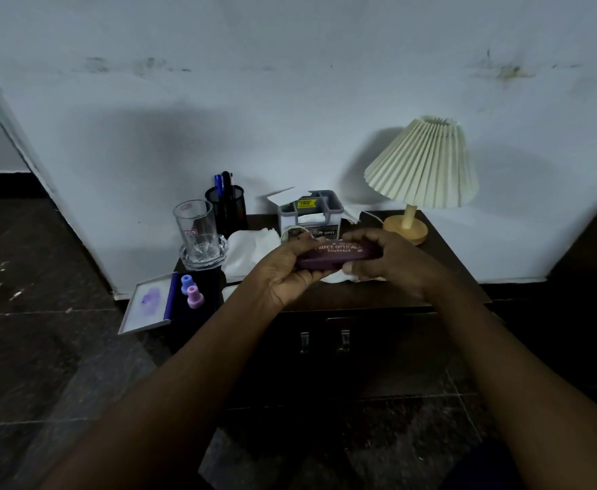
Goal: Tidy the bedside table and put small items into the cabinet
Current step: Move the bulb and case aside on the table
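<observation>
Centre of frame, head view: purple spectacle case [339,257] held level above the dark worktop [447,254], left grip [286,274] curled round its left end, right grip [394,263] curled round its right end. Left of centre: glass [196,231], mesh pen pot [233,208], white tissue [249,249]. Right of centre: pleated lamp [422,164]. Below: cabinet [371,337] handles

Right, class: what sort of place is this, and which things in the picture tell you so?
Probably a bedroom corner: a dark cabinet against a wall carries a pleated-shade lamp, a glass and a pen holder, like a bedside table. The left hand and right hand hold a purple spectacles case.
</observation>
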Motion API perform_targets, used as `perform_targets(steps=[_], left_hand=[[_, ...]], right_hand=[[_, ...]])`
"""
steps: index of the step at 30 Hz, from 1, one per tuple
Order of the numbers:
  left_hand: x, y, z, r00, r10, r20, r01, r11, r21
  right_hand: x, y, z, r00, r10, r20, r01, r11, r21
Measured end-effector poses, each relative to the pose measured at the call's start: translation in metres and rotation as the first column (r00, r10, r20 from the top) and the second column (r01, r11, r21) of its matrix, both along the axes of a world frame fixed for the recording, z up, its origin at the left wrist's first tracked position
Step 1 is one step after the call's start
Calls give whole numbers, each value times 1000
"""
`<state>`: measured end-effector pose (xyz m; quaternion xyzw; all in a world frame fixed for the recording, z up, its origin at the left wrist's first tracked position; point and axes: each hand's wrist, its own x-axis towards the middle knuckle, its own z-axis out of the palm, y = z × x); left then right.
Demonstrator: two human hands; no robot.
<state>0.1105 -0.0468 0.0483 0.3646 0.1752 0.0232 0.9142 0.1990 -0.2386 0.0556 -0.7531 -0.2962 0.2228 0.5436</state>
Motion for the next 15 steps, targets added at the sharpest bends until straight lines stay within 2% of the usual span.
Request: perform_targets(steps=[2, 4, 6, 8, 10, 12, 15], left_hand=[[2, -6, 2, 1000, -11, 10, 12, 1000, -25], [5, -10, 3, 1000, -25, 9, 25, 999, -38], [9, -10, 3, 999, -35, -20, 35, 999, 2], [11, -10, 1, 998, -23, -63, 26, 998, 50], [10, -9, -1, 994, 11, -110, -2, 997, 76], [7, -7, -2, 988, 51, -148, -37, 995, 92], [2, 2, -1, 980, 103, -172, -86, 991, 103]], right_hand=[[1, -16, 4, 974, 35, 223, 2, 987, -164], [7, -36, 5, 954, -39, 296, 97, 978, -186], [19, -57, 1, 910, -188, 368, 276, 940, -201], [32, -76, -11, 832, -345, 434, 483, 836, -262], [42, -88, -24, 755, -431, 494, 634, 671, -384], [47, -92, -39, 712, -436, 551, 695, 551, -462], [54, -91, -56, 691, -437, 577, 720, 489, -492]])
